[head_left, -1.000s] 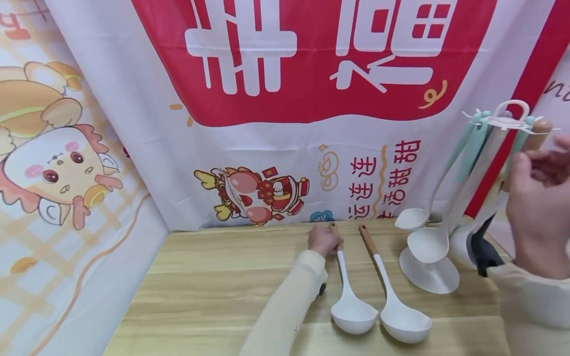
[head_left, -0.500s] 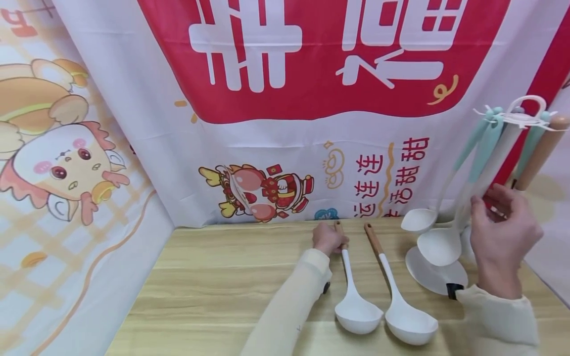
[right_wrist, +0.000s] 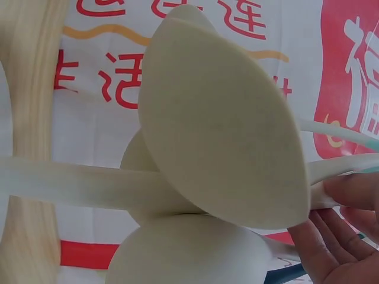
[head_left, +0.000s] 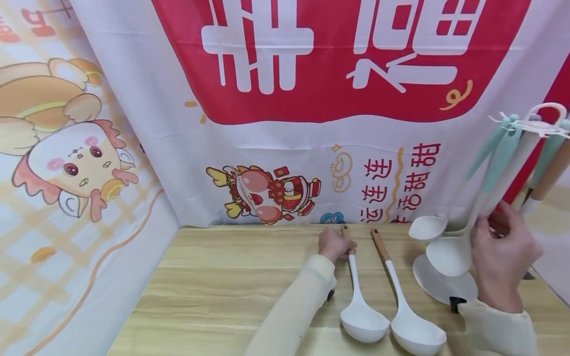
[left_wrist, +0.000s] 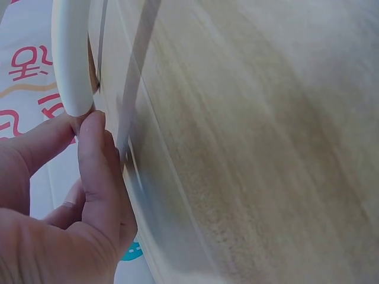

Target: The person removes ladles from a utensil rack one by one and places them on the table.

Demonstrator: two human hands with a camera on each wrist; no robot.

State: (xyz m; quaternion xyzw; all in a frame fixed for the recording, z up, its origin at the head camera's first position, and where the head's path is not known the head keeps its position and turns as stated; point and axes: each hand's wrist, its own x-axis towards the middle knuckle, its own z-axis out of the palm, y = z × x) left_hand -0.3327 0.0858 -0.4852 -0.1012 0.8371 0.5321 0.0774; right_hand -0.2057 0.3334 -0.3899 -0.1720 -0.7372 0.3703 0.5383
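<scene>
My left hand (head_left: 335, 244) pinches the wooden handle of a white ladle (head_left: 364, 324) that lies on the table, its bowl toward me. Thumb and fingertip meet just below the white shaft in the left wrist view. Beside it to the right lies a second white ladle (head_left: 418, 338) with a wooden handle, untouched. My right hand (head_left: 505, 254) has its thumb and fingers round the pole of a white utensil stand (head_left: 516, 165), low behind the hanging utensils. A hanging ladle (right_wrist: 219, 118) covers much of the pole in the right wrist view.
Mint-handled utensils (head_left: 503, 158) and a brown-handled one (head_left: 552, 168) hang from the stand's top ring. Its round base (head_left: 438, 284) rests on the wood-grain table (head_left: 231, 277). A printed cloth (head_left: 258, 133) hangs along the table's back edge.
My right hand has come left and down from beside the hanging handles to the stand's pole. My left hand stays on the ladle's handle. The head view has shifted slightly.
</scene>
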